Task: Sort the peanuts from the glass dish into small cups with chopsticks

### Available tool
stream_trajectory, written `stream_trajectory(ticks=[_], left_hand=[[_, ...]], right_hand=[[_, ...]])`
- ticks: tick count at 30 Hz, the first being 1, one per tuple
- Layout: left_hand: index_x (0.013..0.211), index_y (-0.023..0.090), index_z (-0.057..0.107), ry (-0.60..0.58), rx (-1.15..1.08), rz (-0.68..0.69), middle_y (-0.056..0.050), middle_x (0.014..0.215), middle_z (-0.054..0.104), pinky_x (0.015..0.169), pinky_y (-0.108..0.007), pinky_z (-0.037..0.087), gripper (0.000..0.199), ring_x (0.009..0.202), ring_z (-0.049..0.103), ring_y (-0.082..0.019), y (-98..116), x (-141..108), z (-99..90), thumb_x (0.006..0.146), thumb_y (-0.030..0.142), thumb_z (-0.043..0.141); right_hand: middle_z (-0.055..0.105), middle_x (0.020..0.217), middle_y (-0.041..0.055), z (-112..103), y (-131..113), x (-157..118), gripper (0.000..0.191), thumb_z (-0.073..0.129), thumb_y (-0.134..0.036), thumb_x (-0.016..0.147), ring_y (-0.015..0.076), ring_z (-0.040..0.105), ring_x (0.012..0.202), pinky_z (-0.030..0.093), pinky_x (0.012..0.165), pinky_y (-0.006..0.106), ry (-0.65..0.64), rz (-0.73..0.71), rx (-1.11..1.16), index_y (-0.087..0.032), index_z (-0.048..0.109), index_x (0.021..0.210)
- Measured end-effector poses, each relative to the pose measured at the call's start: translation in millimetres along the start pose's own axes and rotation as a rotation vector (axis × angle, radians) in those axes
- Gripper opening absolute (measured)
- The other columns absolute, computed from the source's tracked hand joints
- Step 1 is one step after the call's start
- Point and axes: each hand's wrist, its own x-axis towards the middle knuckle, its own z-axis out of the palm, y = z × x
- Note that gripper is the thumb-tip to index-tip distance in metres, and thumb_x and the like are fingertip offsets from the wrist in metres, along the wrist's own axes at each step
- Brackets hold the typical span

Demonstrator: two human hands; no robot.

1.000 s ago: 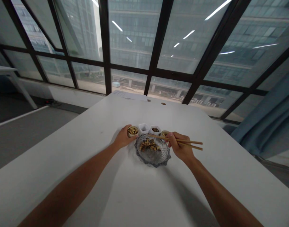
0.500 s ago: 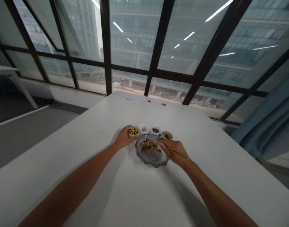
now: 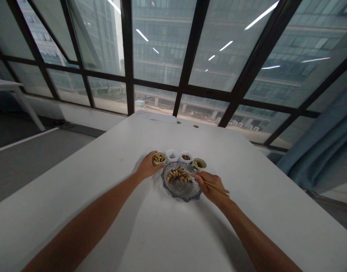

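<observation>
My left hand (image 3: pixel 146 165) is wrapped round a small round cup (image 3: pixel 156 163) that contains yellowish, nut-like pieces (image 3: pixel 158 157). In my right hand (image 3: pixel 211 185) is a pair of wooden chopsticks (image 3: pixel 187 173), their tips down over a patterned glass bowl (image 3: pixel 181 194). Yellow and brown pieces (image 3: pixel 177 175) lie heaped at the bowl's far left side; whether the tips grip one is too small to tell. Behind the bowl stand a white cup (image 3: pixel 171 159), another white cup (image 3: pixel 186 161) with brown bits, and a greenish cup (image 3: pixel 201 167) on the right.
All this stands on a large white table (image 3: pixel 151 234). At its far edge lie papers (image 3: pixel 162 118), with two round holes (image 3: pixel 195 126) in the tabletop beside them. Dark-framed windows rise behind, and a blue curtain (image 3: pixel 312 155) hangs at the right.
My right hand has shifted slightly right and down, and the chopsticks' rear ends now show further past it. My left hand keeps its hold on the cup.
</observation>
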Motion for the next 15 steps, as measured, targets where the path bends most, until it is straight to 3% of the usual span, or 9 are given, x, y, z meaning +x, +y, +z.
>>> stream_trajectory(ticks=[5, 10, 12, 15], left_hand=[[0.131, 0.019, 0.050, 0.006, -0.007, 0.001, -0.013, 0.126, 0.064, 0.102, -0.044, 0.050, 0.071, 0.116, 0.063, -0.028, -0.2, 0.1, -0.1, 0.073, 0.052, 0.074], [0.130, 0.019, 0.051, 0.013, 0.005, 0.007, -0.013, 0.124, 0.065, 0.101, -0.044, 0.050, 0.070, 0.115, 0.063, -0.028, 0.5, 0.3, -0.2, 0.073, 0.052, 0.074], [0.131, 0.019, 0.051, 0.011, 0.004, 0.011, -0.012, 0.124, 0.065, 0.101, -0.044, 0.051, 0.070, 0.115, 0.063, -0.028, 0.2, 0.3, -0.1, 0.073, 0.052, 0.074], [0.131, 0.019, 0.050, 0.007, -0.002, 0.014, -0.013, 0.125, 0.065, 0.101, -0.043, 0.051, 0.071, 0.115, 0.063, -0.028, 0.1, -0.1, -0.2, 0.073, 0.053, 0.074]], right_hand=[[0.067, 0.061, 0.0022, 5.4, -1.6, -0.8, 0.040, 0.046, -0.049, 0.097, 0.0155, 0.061, 0.049, 0.046, 0.050, 0.026, 0.088, 0.083, 0.072, -0.023, 0.068, 0.076], [0.065, 0.055, 0.0029, 9.3, -5.4, -0.2, 0.045, 0.048, -0.053, 0.095, 0.0168, 0.062, 0.046, 0.047, 0.049, 0.028, 0.127, 0.169, 0.117, -0.022, 0.065, 0.067], [0.066, 0.054, 0.0037, 9.8, -5.8, -0.5, 0.048, 0.049, -0.057, 0.094, 0.0172, 0.062, 0.044, 0.048, 0.047, 0.028, 0.157, 0.274, 0.195, -0.022, 0.064, 0.065], [0.068, 0.056, 0.0047, 9.6, -2.7, -1.3, 0.050, 0.054, -0.065, 0.088, 0.0175, 0.061, 0.041, 0.048, 0.041, 0.028, 0.302, 0.479, 0.421, -0.020, 0.064, 0.069]])
